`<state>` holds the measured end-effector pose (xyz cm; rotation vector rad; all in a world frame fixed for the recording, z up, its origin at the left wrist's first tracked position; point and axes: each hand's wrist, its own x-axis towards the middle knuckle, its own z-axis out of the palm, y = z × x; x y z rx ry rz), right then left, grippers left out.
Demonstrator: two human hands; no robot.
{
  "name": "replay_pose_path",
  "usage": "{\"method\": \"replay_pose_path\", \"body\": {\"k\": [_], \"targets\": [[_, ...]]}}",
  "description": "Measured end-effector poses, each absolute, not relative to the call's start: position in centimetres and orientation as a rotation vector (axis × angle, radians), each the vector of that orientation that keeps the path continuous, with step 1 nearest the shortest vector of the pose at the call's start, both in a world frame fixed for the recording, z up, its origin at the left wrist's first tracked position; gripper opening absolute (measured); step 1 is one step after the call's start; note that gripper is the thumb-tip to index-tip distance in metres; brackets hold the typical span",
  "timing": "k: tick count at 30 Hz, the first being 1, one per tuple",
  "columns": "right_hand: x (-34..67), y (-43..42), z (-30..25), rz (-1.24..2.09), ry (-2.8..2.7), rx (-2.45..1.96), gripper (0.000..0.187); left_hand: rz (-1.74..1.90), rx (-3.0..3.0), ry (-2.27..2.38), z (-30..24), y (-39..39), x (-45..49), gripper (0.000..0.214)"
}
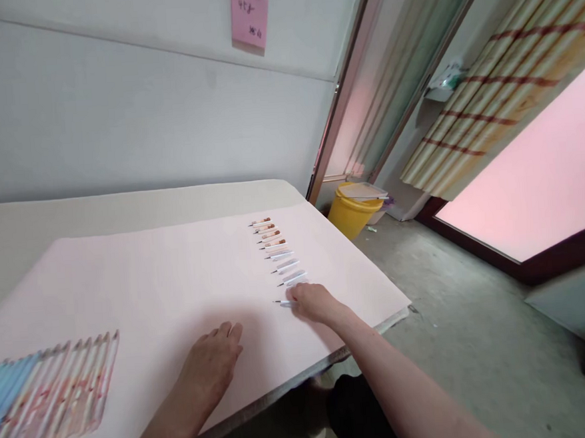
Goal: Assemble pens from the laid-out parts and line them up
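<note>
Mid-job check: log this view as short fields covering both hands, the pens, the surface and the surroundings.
right hand: at one end of a slim pen, grip unclear
left hand: nothing visible held
pen column: beyond right hand, tips leftward
left-side pens: side by side, some blue
surface: pale sheet on table
floor: yellow bucket
wall: pink note

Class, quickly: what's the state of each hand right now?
Left hand: loosely open, nothing visibly held.
Right hand: at a pen; whether gripping, cannot be told.
</note>
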<state>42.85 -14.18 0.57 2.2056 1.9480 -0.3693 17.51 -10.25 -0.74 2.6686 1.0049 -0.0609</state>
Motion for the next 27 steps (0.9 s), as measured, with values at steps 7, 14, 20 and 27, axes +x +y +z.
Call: {"method": "replay_pose_path", "body": {"k": [7,14,20,27], "targets": [[39.3,-12.5,-0.5,-0.381,1.999,2.211,0.023,0.276,1.925,1.227,-0.1,-10.4,18.8,0.03],[36.7,-10.7,-0.3,-0.427,2.07,2.218,0.024,0.624,0.448,1.097,-0.5,-9.9,20.8,0.019],[34.0,-10.3,0.0,-0.514,2.228,2.237,0.017,0.788,0.32,0.97,-1.9,-9.5,22.3,0.008],[33.9,-10.6,0.7,-0.746,2.538,2.232,0.017,0.904,0.345,0.933,-1.7,-8.7,21.8,0.008]]}}
